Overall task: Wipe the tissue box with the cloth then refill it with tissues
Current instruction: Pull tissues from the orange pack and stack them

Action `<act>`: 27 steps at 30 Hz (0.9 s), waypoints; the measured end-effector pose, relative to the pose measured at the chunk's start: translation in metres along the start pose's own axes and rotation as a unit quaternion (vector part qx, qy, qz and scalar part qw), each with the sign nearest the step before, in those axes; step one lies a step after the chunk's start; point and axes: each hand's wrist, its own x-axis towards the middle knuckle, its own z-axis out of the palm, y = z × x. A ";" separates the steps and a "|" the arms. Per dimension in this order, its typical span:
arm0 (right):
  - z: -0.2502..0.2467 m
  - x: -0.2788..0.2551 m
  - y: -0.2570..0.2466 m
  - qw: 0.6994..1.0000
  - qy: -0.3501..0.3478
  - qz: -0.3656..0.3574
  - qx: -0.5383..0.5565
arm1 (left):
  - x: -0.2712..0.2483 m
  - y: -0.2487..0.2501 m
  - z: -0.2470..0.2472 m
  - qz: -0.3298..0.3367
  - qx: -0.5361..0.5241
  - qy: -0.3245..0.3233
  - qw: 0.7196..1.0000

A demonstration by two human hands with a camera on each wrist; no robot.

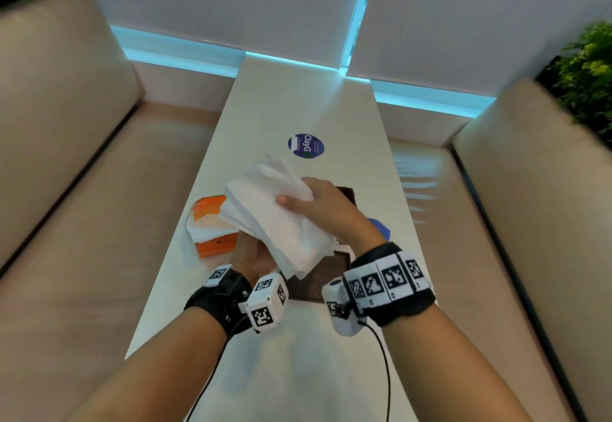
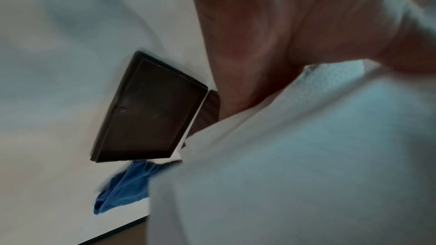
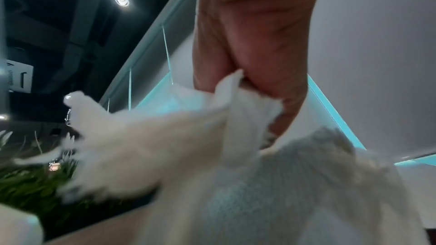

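A thick stack of white tissues (image 1: 278, 219) is held above the table by both hands. My left hand (image 1: 251, 256) grips its near end from below, fingers hidden by the paper. My right hand (image 1: 299, 200) pinches the far right edge, thumb on top. In the right wrist view the tissues (image 3: 235, 165) bunch under the fingers (image 3: 250, 53). Under the hands lies the dark brown tissue box: a shallow open part (image 2: 148, 111) (image 1: 314, 282) and a textured part (image 2: 207, 111) (image 1: 347, 195) beside it. The blue cloth (image 1: 381, 228) (image 2: 125, 187) lies on the table to the right.
An opened orange tissue pack (image 1: 212, 226) with white tissues showing lies left of the hands. A round blue sticker (image 1: 305, 146) is on the narrow white table (image 1: 298, 372) farther back. Beige sofas (image 1: 82, 206) flank the table on both sides.
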 end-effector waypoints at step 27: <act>0.024 0.010 0.052 0.993 0.093 0.038 0.054 | 0.007 0.013 -0.001 0.059 -0.014 0.130 0.990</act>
